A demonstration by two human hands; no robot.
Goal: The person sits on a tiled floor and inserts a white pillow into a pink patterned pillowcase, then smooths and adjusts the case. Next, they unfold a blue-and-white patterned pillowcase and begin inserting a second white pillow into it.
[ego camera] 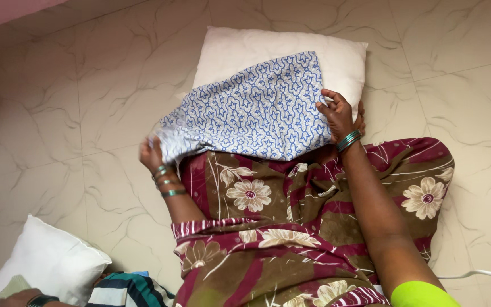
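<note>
Your 2 hands, left (151, 152) and right (338, 116), grip the blue-patterned pillowcase (251, 111) edges over the white pillow (342, 57); uneven pulling could bunch it.

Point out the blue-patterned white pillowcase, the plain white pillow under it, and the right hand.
Blue-patterned white pillowcase (251, 108), head view, middle of cloth.
Plain white pillow (240, 48), head view, bare upper part.
Right hand (338, 116), head view, back of hand.

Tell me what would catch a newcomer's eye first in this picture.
The blue-and-white patterned pillowcase at centre, half drawn over a white pillow on the marble floor. The left hand grips its lower left corner, the right hand its right edge. Below lies maroon floral cloth.
</note>
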